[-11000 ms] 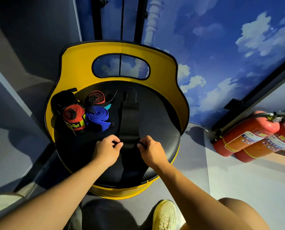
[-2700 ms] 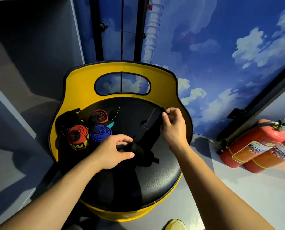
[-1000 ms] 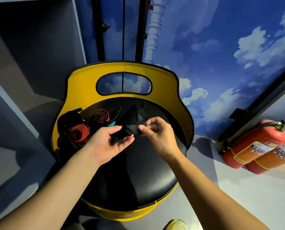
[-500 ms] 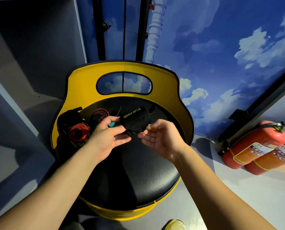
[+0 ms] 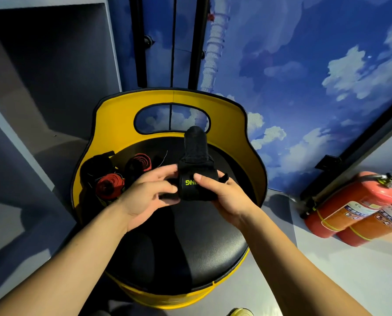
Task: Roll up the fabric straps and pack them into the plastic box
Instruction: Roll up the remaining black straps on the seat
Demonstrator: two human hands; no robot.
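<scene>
I hold a rolled black strap (image 5: 196,176) with green lettering above the black seat (image 5: 190,242) of a yellow chair. My right hand (image 5: 226,197) grips the roll from the right, thumb over the lettering. My left hand (image 5: 144,197) touches its left end with the fingertips. A loose black tail (image 5: 195,144) of the strap stands up from the roll. Several rolled straps lie at the seat's left: a red one (image 5: 109,185), a red-and-black one (image 5: 140,164) and a black one (image 5: 94,165). No plastic box is in view.
The yellow chair back (image 5: 115,124) with an oval cut-out curves around the seat's far side. Two red fire extinguishers (image 5: 354,208) lie on the floor at the right. A sky-painted wall (image 5: 304,76) stands behind. My yellow shoe (image 5: 239,312) shows at the bottom.
The black strap went from flat on the seat to a tight roll in my hands. In the last half second I turned the roll and its loose tail now points up.
</scene>
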